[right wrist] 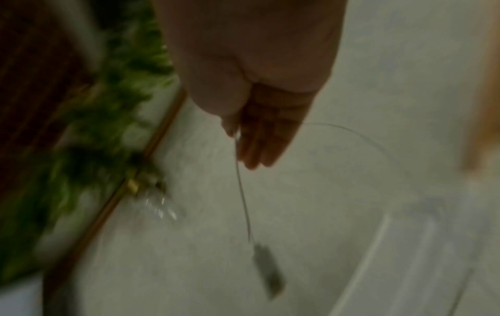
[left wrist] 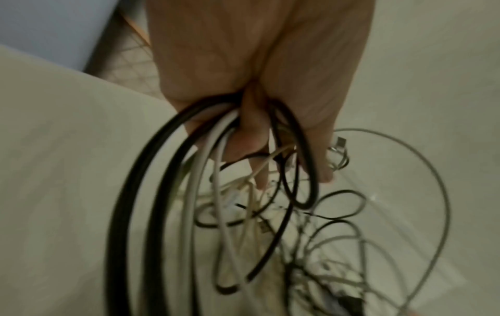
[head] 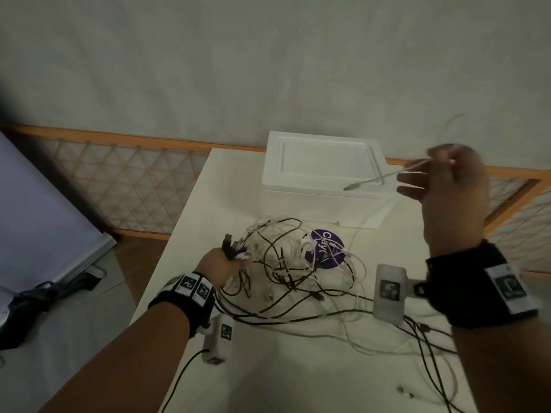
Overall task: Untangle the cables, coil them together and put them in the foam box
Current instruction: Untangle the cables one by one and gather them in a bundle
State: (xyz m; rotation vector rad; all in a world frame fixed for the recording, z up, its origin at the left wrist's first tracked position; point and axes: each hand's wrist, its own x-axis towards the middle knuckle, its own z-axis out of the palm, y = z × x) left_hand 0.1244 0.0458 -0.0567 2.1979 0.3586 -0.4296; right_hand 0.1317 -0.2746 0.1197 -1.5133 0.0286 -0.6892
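Observation:
A tangle of black and white cables lies in the middle of the white table. My left hand grips a bundle of cable ends at the tangle's left side; in the left wrist view its fingers curl round black and white loops. My right hand is raised to the right of the closed white foam box and pinches a thin white cable, whose plug dangles over the box lid. In the right wrist view the plug is blurred.
A purple round sticker shows under the tangle. A small grey piece lies near the table's front right. An orange-framed lattice panel runs behind the table. A pale board leans at the left, with dark items on the floor.

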